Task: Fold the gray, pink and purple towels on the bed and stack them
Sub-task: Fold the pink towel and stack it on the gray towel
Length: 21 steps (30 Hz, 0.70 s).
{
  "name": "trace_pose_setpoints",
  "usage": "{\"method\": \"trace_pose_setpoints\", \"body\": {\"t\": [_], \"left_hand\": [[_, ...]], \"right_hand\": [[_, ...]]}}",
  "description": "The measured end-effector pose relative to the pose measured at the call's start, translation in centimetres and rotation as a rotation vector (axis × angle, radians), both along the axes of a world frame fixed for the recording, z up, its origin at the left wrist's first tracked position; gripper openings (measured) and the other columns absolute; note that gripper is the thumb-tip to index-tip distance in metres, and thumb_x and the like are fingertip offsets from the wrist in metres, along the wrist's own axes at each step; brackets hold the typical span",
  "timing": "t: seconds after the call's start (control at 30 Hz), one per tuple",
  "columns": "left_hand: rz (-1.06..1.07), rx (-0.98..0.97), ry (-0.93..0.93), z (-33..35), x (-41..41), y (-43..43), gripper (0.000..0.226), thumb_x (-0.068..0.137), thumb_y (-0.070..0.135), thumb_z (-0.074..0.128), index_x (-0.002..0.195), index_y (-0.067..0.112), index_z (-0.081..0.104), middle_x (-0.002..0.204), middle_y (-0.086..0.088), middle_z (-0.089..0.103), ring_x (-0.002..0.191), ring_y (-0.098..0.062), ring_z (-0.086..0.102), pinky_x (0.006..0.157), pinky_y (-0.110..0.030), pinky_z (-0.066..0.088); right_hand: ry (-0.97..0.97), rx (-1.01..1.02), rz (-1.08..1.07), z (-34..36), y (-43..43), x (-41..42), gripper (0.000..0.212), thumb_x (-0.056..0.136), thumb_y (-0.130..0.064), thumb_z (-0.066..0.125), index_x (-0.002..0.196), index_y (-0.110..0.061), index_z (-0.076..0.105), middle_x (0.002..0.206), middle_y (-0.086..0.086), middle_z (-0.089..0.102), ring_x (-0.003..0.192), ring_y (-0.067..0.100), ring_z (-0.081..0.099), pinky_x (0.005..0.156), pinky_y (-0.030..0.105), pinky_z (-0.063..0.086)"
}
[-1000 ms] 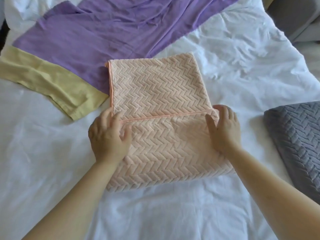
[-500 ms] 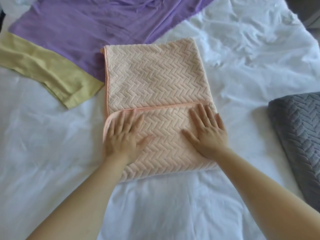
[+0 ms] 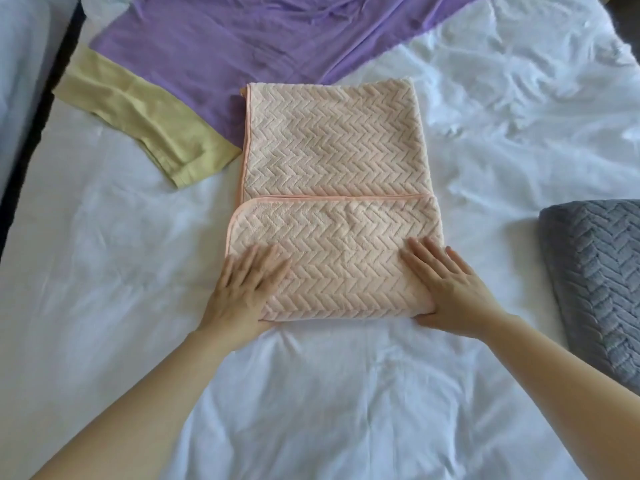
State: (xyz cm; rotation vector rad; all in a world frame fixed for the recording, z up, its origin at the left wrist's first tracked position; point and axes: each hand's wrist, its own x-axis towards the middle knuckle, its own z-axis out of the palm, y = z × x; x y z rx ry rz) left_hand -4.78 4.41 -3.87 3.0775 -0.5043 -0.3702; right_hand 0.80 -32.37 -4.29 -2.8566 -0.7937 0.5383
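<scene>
Mid-bed (image 3: 104, 306), the pink towel (image 3: 332, 188) lies part-folded. The left hand (image 3: 247, 289) and right hand (image 3: 446, 289) lie flat at its near corners, thumbs seemingly tucked under. The gray towel (image 3: 595, 271) sits at the right edge, the purple towel (image 3: 242, 39) at the far edge.

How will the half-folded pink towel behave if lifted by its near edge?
The pink towel will likely sag limply: its rounded fold looks soft. The upper flap may fall open, since only the left hand and right hand press it flat.
</scene>
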Motion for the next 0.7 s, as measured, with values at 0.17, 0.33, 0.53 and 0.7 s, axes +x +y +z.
{"method": "trace_pose_setpoints", "body": {"t": [0.17, 0.33, 0.53, 0.7], "left_hand": [[0.126, -0.105, 0.107, 1.0, 0.6, 0.5, 0.092, 0.080, 0.025, 0.066, 0.151, 0.024, 0.007, 0.160, 0.001, 0.007, 0.148, -0.022, 0.014, 0.117, -0.032, 0.020], [0.335, -0.205, 0.228, 7.1, 3.3, 1.2, 0.058, 0.072, 0.036, 0.066, 0.127, 0.043, 0.050, 0.119, 0.011, 0.064, 0.104, -0.021, 0.061, 0.071, -0.024, 0.041], [0.534, -0.622, 0.643, 13.6, 7.6, 2.5, 0.049, 0.042, 0.039, 0.067, 0.083, 0.013, 0.068, 0.072, 0.004, 0.064, 0.070, -0.013, 0.059, 0.065, -0.030, 0.048], [0.800, -1.073, 0.547, 13.5, 11.3, 3.4, 0.049, 0.048, 0.032, 0.081, 0.093, 0.016, 0.070, 0.086, -0.001, 0.074, 0.076, -0.012, 0.069, 0.063, -0.023, 0.051]], "right_hand": [[0.037, -0.013, 0.001, 1.3, 0.1, 0.7, 0.094, 0.075, -0.043, 0.059, 0.150, -0.036, 0.002, 0.158, -0.014, 0.002, 0.147, 0.010, 0.000, 0.118, 0.032, -0.004], [0.297, 0.138, -0.209, 7.0, 0.0, 3.1, 0.057, 0.077, -0.034, 0.060, 0.133, -0.033, 0.051, 0.134, -0.014, 0.054, 0.132, 0.010, 0.040, 0.116, 0.028, 0.014], [0.628, 0.144, -0.322, 13.8, -1.0, 7.7, 0.023, 0.076, -0.037, 0.066, 0.090, -0.020, 0.070, 0.096, 0.001, 0.072, 0.095, 0.018, 0.065, 0.089, 0.034, 0.050], [0.590, 0.610, -0.625, 14.0, -2.1, 11.8, 0.020, 0.076, -0.022, 0.072, 0.095, -0.014, 0.070, 0.096, 0.011, 0.071, 0.095, 0.025, 0.064, 0.089, 0.040, 0.048]]}}
